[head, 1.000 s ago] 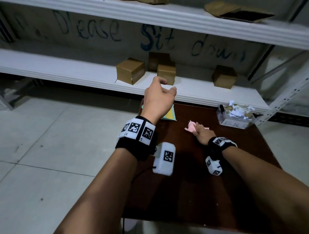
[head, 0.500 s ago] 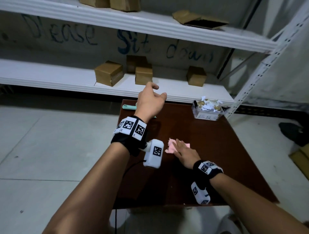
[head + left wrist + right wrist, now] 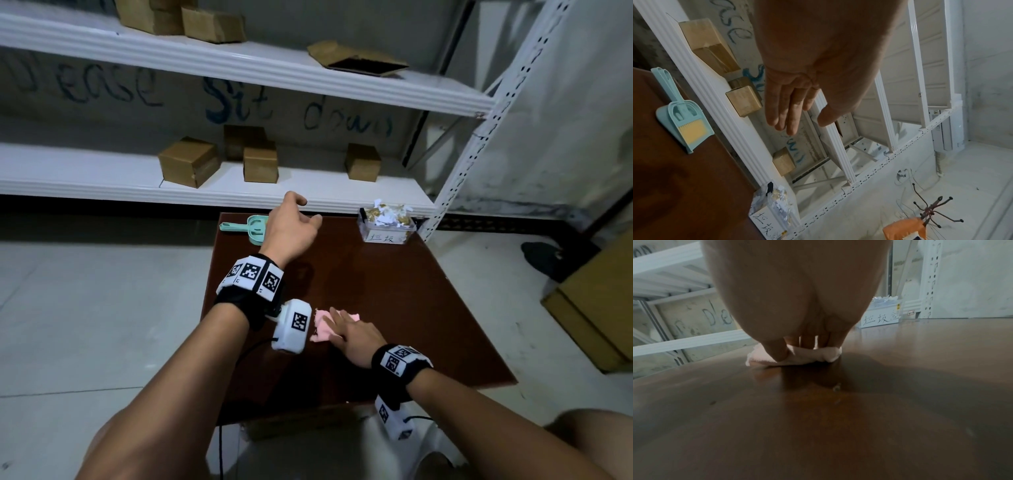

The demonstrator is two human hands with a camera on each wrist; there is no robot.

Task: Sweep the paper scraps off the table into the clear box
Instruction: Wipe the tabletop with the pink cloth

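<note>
A pink cloth lies on the dark brown table, near its left front. My right hand presses flat on the cloth, fingers straight and thumb down on it. My left hand hovers empty and relaxed above the table's far left. The clear box, labelled and heaped with paper scraps, stands at the far right corner. A tiny speck lies on the table behind the cloth.
A mint dustpan with a yellow-bristled brush lies at the table's far left corner, below my left hand. White shelves with cardboard boxes run behind the table. A perforated post rises beside the clear box.
My right hand has drawn the pink cloth across the table toward its near left. The left hand stays raised over the far left corner, now showing the dustpan beneath it.
</note>
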